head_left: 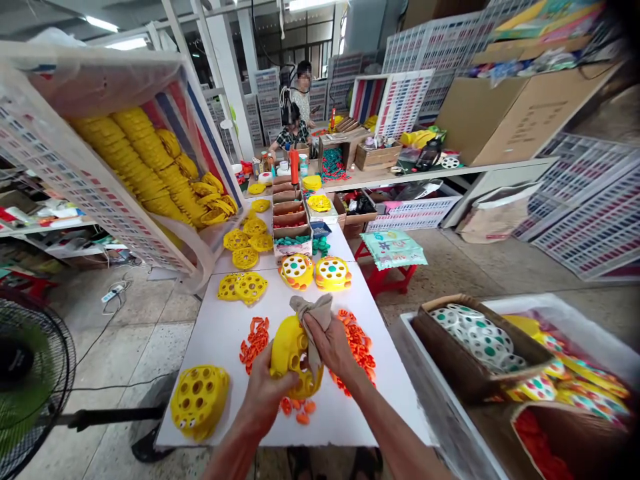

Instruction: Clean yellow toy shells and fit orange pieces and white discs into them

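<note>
Left hand (264,388) clasps yellow shell (285,343); right hand (333,345) cloth (319,308).

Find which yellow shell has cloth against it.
The yellow shell held in the left hand. The right hand holds the grey cloth against it; no cloth touches those on the table.

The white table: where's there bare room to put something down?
On the left of the white table, between two overlapping yellow pieces, the left orange pile and the front-left yellow toy. A thinner strip lies between the right orange pile and the table's right edge. It's crowded by the left hand, the right hand and the far divided box.
</note>
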The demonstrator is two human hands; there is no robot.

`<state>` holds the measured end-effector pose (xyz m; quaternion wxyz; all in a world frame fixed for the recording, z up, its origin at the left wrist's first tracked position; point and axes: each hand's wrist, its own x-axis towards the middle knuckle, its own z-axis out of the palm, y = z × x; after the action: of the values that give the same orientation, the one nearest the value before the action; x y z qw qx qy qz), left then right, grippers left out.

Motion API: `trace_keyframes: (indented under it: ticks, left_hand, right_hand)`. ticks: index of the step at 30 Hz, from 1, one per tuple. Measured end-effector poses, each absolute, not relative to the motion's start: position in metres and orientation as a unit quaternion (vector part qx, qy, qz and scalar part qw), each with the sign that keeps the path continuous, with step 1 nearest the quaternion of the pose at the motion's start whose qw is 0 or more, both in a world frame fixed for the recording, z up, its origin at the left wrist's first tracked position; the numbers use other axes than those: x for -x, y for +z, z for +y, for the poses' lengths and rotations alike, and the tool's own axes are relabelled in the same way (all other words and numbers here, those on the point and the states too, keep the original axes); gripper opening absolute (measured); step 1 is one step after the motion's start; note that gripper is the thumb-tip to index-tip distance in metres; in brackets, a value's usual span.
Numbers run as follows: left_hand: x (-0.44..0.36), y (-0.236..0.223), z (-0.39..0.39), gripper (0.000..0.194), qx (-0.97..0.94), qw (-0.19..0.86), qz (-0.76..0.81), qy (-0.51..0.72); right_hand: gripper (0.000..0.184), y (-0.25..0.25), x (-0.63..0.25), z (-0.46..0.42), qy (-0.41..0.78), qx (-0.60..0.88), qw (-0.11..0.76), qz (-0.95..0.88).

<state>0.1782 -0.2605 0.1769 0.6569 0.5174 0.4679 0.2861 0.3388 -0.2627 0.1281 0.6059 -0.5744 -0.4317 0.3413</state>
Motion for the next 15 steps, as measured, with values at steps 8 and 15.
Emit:
trace_keyframes:
  ticks: [8,15]
  left_hand:
    - [-0.175,0.17,-0.255,0.038,-0.556,0.562,0.502,0.352]
    - [-0.178,0.138,-0.258,0.068,-0.503,0.57,0.517,0.393]
  right_hand:
    - [0.064,0.108,-0.293,-0.276,0.431,0.572,0.688,-0.117]
    - [0.071,0.117,-0.333,-0.261,0.475,0.557,0.66,-0.168]
